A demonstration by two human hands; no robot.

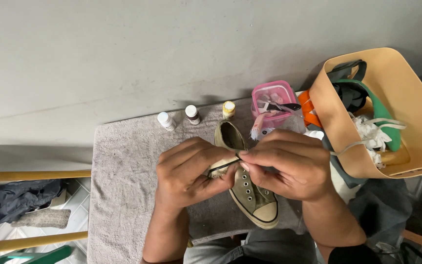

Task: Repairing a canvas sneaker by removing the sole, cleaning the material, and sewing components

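An olive canvas sneaker (256,200) with a pale rubber toe lies on a grey towel (123,176), heel toward the wall. My left hand (189,171) grips the shoe's side near the opening. My right hand (289,164) pinches a thin dark brush or stick (223,166) between thumb and fingers, its tip against the shoe by my left fingers. Both hands hide the middle of the shoe.
Three small bottles (166,121) (192,114) (228,109) stand at the towel's far edge. A pink tub (273,95) holds brushes. A tan basket (406,98) with cloths sits at right. A grey wall rises behind. Wooden rails and dark cloth (23,198) are at left.
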